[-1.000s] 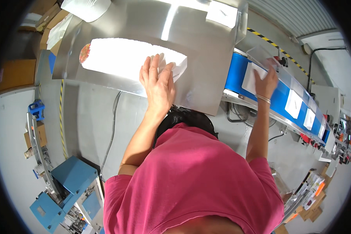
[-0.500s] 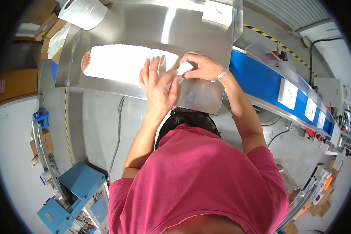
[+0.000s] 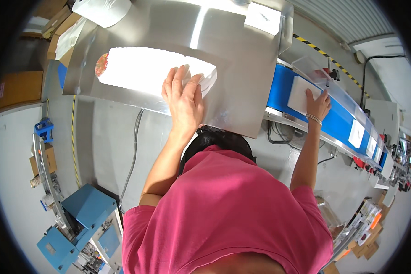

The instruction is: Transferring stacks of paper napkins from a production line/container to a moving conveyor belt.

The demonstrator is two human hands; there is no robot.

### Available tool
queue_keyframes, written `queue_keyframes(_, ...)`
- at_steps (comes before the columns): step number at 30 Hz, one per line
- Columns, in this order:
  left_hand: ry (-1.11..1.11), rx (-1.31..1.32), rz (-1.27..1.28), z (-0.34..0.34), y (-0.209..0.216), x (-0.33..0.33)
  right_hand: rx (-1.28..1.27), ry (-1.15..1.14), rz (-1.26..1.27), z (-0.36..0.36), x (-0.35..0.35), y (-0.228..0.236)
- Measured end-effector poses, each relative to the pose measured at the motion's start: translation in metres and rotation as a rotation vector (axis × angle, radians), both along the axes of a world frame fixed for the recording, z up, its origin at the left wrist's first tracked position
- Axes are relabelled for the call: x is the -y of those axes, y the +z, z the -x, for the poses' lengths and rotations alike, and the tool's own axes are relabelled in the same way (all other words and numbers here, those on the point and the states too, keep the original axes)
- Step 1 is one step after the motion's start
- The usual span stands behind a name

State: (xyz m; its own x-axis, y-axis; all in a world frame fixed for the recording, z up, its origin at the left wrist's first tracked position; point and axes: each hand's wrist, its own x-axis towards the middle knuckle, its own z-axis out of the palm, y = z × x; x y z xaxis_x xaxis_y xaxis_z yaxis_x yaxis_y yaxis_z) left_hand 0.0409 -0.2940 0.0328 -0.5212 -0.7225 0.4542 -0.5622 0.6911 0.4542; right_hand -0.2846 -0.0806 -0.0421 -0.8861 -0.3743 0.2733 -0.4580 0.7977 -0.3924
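A long row of tightly packed white flat packets (image 3: 137,66) lies on the steel table, with a red patterned piece (image 3: 101,65) at its left end. My left hand (image 3: 183,98) rests on the row's right end, fingers stretched over the loose, leaning packets there. Over the blue conveyor belt (image 3: 278,91) at the right, my right hand (image 3: 319,106) has its fingers spread at the edge of a white square packet (image 3: 301,93). That packet lies flat on the belt, partly under the fingertips.
Further white packets (image 3: 356,133) lie along the belt beside a clear guard (image 3: 342,98). At the table's far right is a white stack with print (image 3: 262,19); a white roll (image 3: 102,11) stands far left. The steel table's (image 3: 233,91) near edge is close to me.
My right hand has left the row's right end, where it handled a white piece beside my left hand, and moved right to the belt. A white packet now lies there. My left hand stays on the row.
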Motion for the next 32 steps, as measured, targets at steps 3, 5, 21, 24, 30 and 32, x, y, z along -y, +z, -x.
queue_keyframes(3, -0.011, 0.017, -0.012, 0.002, 0.004, -0.001, -0.070, 0.462, 0.108, -0.023, 0.037, 0.019)
queue_keyframes(5, -0.034, 0.033, -0.025, 0.000, 0.005, 0.000, 0.405, 0.849, 0.213, -0.074, 0.088, 0.053)
queue_keyframes(21, 0.032, 0.020, -0.006, -0.010, 0.000, 0.008, 0.814, 0.246, 0.314, -0.064, 0.051, 0.010)
queue_keyframes(24, 0.004, 0.008, 0.012, -0.010, -0.003, 0.010, 0.475, 0.049, 0.196, -0.014, 0.000, -0.014)
queue_keyframes(30, -0.031, -0.063, 0.017, -0.006, -0.001, 0.012, -0.117, 0.141, -0.009, -0.024, 0.009, 0.019)
queue_keyframes(32, -0.031, -0.042, -0.016, -0.006, 0.004, 0.010, 0.185, 0.654, 0.248, -0.053, 0.051, 0.029)
